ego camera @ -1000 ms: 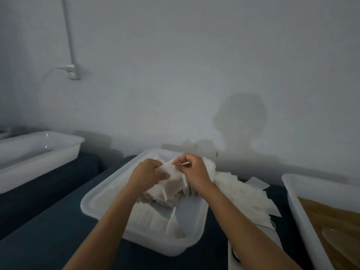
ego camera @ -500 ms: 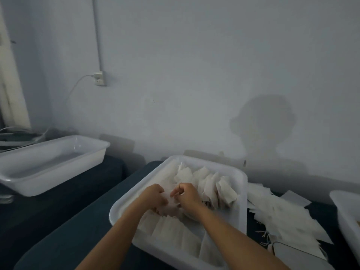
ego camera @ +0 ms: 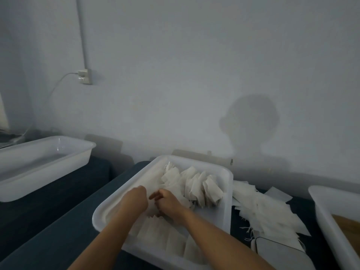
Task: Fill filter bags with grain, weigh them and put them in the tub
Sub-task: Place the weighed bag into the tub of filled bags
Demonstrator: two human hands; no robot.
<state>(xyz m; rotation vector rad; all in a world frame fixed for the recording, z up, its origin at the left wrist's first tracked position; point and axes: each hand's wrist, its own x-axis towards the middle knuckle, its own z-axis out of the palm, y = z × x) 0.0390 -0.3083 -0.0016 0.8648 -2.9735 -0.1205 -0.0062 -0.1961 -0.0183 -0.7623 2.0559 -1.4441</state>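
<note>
A: Resting low in the smooth white plastic tub (ego camera: 227, 193), both hands are seen among soft, matte, rectangular filter bags (ego camera: 196, 184).

B: Grip? Left hand (ego camera: 134, 199) curled, right hand (ego camera: 168, 204) curled; contents cannot be told.

Both hands are down inside the white tub (ego camera: 227, 193). Left hand (ego camera: 134, 199) and right hand (ego camera: 168, 204) sit knuckle to knuckle, fingers curled; whatever they pinch is hidden under them. Just beyond the fingertips stands a row of filled filter bags (ego camera: 196, 184), upright and leaning. Flat bags (ego camera: 165, 234) lie below the wrists. Right of the fingers, outside the tub, loose empty bags (ego camera: 266, 211) are piled; further right, a tub of grain (ego camera: 329, 227). Well left, 1 empty tub (ego camera: 44, 162).
</note>
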